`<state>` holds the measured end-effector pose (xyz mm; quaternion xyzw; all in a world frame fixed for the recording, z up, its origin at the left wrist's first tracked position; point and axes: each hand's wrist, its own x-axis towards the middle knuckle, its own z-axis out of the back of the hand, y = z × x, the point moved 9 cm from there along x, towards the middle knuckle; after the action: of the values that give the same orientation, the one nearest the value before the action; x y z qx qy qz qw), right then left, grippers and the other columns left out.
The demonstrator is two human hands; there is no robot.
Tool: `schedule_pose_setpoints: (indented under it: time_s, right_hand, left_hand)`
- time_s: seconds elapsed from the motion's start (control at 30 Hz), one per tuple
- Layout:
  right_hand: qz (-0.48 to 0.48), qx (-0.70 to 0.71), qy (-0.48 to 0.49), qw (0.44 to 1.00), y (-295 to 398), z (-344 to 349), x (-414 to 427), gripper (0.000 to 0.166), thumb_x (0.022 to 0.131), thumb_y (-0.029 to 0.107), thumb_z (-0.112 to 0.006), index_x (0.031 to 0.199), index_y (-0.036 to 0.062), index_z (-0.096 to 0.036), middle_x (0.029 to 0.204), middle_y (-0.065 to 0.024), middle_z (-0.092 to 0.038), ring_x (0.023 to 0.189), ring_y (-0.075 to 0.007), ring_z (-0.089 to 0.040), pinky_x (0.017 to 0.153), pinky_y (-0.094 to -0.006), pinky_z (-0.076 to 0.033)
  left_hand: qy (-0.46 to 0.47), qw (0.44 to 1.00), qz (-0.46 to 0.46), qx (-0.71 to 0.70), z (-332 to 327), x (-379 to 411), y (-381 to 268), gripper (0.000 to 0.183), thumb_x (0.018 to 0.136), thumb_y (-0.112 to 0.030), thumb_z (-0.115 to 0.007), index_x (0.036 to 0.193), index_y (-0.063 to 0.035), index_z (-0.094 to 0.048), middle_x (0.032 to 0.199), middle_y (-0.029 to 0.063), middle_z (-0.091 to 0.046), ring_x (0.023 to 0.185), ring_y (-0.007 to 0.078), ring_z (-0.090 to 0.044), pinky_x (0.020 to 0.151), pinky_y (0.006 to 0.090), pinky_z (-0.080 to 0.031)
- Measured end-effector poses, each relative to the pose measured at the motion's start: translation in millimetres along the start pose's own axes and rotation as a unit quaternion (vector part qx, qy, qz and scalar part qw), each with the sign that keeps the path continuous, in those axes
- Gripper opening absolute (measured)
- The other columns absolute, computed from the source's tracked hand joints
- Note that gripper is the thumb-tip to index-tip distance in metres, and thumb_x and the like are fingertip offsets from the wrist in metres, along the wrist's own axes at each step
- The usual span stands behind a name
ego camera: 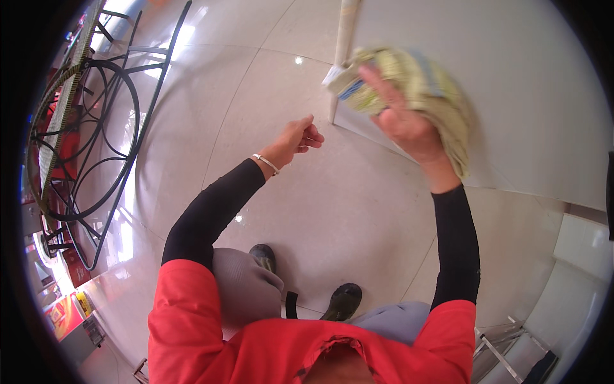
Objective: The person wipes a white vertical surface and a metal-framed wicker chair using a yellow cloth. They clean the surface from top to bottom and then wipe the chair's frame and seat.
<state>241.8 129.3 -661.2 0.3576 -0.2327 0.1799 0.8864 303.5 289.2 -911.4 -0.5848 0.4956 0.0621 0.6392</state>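
My right hand (407, 129) holds a folded yellow-green towel (403, 72) with blue stripes against a flat white panel (508, 96). Both hand and towel are slightly blurred, and one finger lies stretched along the cloth. The towel reaches the pale edge trim (343, 38) on the panel's left side and drapes past my wrist. Left of the trim, my left hand (304, 135) hangs over the floor with loosely curled fingers. Nothing shows in it, and a light bracelet (266, 163) circles its wrist.
Glossy tiles (268, 201) cover the floor, where my dark shoes (344, 300) stand. At left is a black metal-framed chair (129, 120) with a woven part. A metal ladder-like frame (499, 353) stands lower right, near a pale ledge (578, 254). Boxes (67, 317) sit lower left.
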Motion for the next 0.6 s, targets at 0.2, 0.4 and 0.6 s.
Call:
schedule_pose_setpoints:
  time_s: [0.2,0.4,0.6]
  right_hand:
    - [0.127,-0.382,0.088,0.911,-45.5,-102.9,-48.3,0.013,0.084,0.021,-0.049,0.087,0.0106,-0.056,0.081,-0.0039,-0.055,0.071,-0.0197,-0.053,0.066,-0.0345,-0.045]
    - [-0.068,-0.203,0.195,0.957,-127.4,-162.9,-100.5,0.020,0.087,0.022,-0.042,0.069,0.0158,-0.043,0.064,0.0009,-0.046,0.056,-0.0127,-0.047,0.056,-0.0321,-0.042]
    - [0.001,-0.298,0.243,0.923,-160.8,-200.5,-137.5,0.014,0.080,0.020,-0.047,0.068,0.0127,-0.046,0.064,-0.0018,-0.049,0.058,-0.0172,-0.049,0.058,-0.0340,-0.044]
  left_hand:
    - [-0.017,0.999,-0.025,-0.014,22.2,-3.8,8.0,0.021,0.094,-0.030,-0.046,0.093,-0.0106,-0.053,0.086,0.0025,-0.061,0.077,0.0108,-0.058,0.066,0.0247,-0.042]
    - [-0.011,1.000,-0.014,-0.020,19.3,-14.5,13.7,0.022,0.092,-0.028,-0.048,0.101,-0.0079,-0.053,0.086,0.0032,-0.061,0.077,0.0111,-0.058,0.067,0.0243,-0.043]
    - [-0.012,1.000,-0.006,0.015,14.1,-29.8,14.9,0.026,0.091,-0.028,-0.049,0.105,-0.0058,-0.053,0.086,0.0039,-0.061,0.077,0.0106,-0.058,0.066,0.0234,-0.043]
